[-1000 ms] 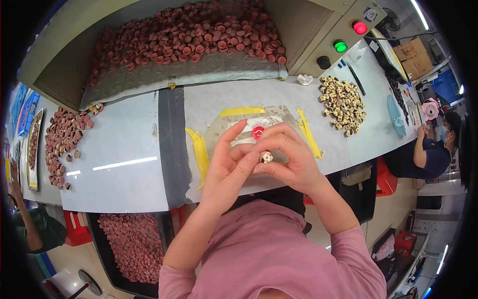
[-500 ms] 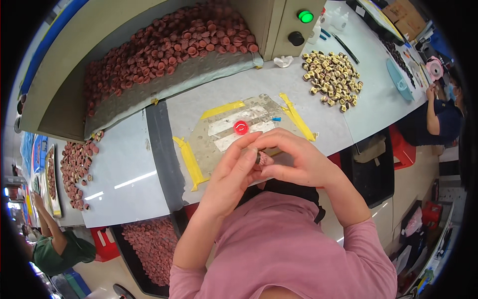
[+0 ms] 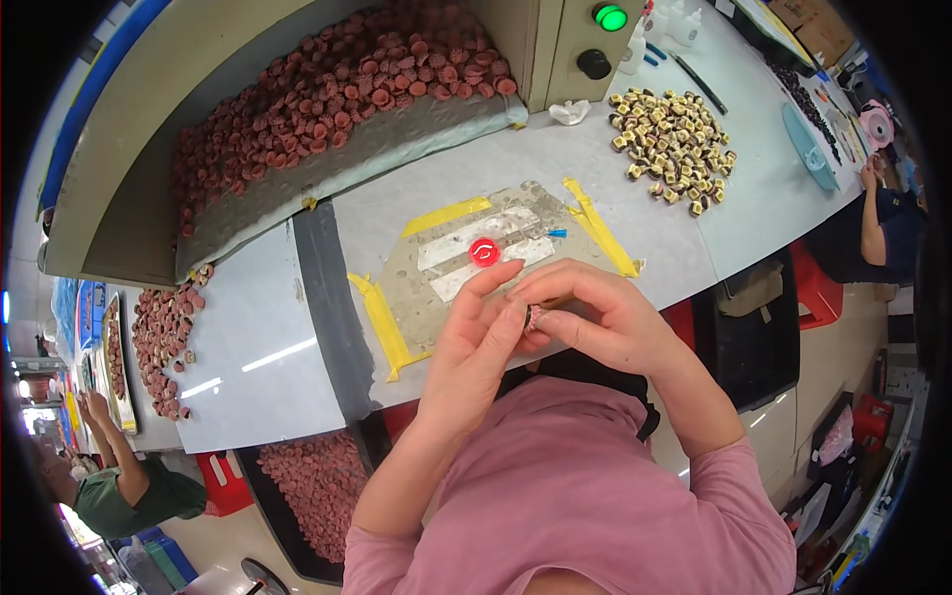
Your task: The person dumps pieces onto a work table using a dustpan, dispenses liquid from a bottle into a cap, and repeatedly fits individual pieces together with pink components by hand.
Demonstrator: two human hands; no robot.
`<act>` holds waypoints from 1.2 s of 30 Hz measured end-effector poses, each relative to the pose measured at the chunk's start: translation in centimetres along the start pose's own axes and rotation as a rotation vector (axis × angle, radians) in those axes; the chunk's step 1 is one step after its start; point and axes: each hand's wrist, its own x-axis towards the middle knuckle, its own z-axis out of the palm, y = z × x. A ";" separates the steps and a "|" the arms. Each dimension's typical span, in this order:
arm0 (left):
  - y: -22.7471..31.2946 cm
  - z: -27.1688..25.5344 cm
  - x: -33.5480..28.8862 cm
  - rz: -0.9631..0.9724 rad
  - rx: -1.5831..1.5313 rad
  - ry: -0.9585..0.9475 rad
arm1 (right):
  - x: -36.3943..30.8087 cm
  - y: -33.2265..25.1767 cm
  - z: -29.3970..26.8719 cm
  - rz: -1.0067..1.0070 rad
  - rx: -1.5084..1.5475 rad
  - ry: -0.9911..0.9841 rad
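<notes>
Close in front of my body, over the near edge of the worktable, both hands meet around a small pink ribbed cup (image 3: 538, 315) with a dark rim or insert. My left hand (image 3: 474, 352) pinches its left side between thumb and fingers. From the other side my right hand (image 3: 607, 319) presses it with thumb and forefinger. Fingers cover most of the piece. Just beyond the hands, a round red pot or cap (image 3: 484, 252) sits on a worn taped board (image 3: 412, 283). A blue-tipped dispensing needle (image 3: 557, 234) lies beside it.
Pink cups heap in the machine bay (image 3: 347, 109). Small yellow-and-dark pieces (image 3: 674, 149) lie to the right. At left is a pile of pink pieces (image 3: 164, 332); below it, a black bin (image 3: 372, 441) holds more cups. Co-workers (image 3: 139, 486) sit at both sides.
The view has shifted slightly. Both hands stay closed around the pink cup, which appears turned a little and more covered by the fingers.
</notes>
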 end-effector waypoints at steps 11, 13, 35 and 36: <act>-0.1 -0.1 -1.4 0.080 0.015 0.062 | -2.7 -1.9 -8.8 -0.019 -0.313 0.610; -0.3 0.0 -1.8 0.094 0.028 0.048 | -1.3 -2.3 -9.8 -0.095 -0.564 0.670; -0.8 0.8 -0.5 0.062 0.107 0.022 | 0.7 -2.0 -2.8 -0.160 -0.349 -0.096; -0.7 0.9 -0.4 0.067 0.135 0.018 | 0.5 -1.2 -2.5 -0.192 -0.334 -0.106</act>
